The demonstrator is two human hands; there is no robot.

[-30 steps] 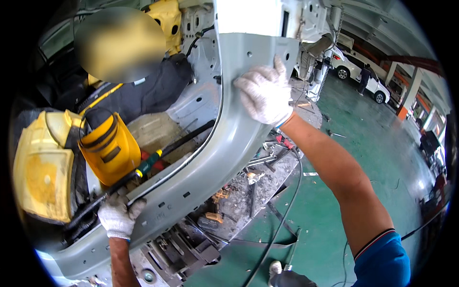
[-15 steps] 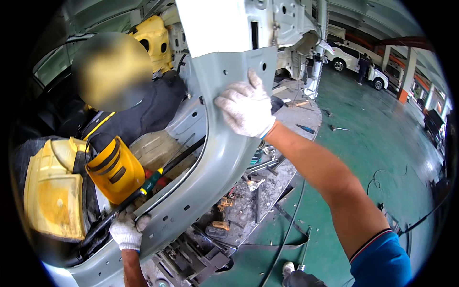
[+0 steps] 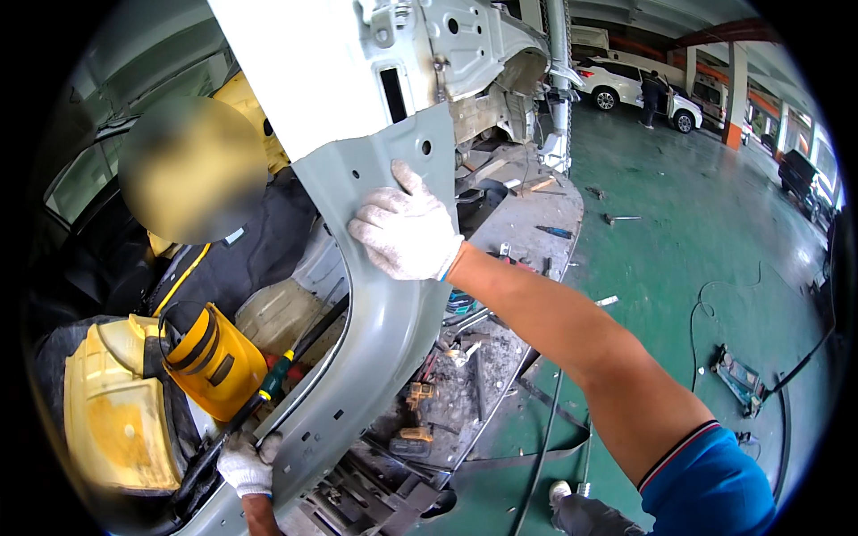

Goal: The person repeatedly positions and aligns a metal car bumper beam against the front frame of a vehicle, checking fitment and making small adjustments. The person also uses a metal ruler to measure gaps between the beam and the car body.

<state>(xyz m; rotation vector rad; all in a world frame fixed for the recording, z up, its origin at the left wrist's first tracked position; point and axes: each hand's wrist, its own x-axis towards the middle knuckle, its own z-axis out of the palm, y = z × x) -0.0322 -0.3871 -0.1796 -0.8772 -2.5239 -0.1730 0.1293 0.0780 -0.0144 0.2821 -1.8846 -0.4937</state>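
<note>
A curved, bare grey car door-frame panel (image 3: 393, 326) runs from the lower left up to a white-painted pillar (image 3: 313, 71). My right hand (image 3: 407, 230), in a white work glove, is closed across its upright part below the white pillar, thumb pointing up. Lower down, my left hand (image 3: 246, 463), gloved too, has its fingers curled over the inner edge of the sill part. Just above that hand lies a screwdriver-like tool with a green and yellow handle (image 3: 278, 375). Next to it inside the car is a yellow bucket-like container (image 3: 219, 362) with dark bands.
Yellow padding (image 3: 121, 406) lies inside the car at left. A metal platform (image 3: 527, 214) beside the panel carries a cordless drill (image 3: 413, 438) and scattered tools. On the green floor are a hammer (image 3: 621, 218), hoses and a jack (image 3: 740, 380). A person (image 3: 653, 96) stands by a white car.
The view has shifted, so the panel and both hands appear lower, with the right hand further left. Both hands keep their places on the panel.
</note>
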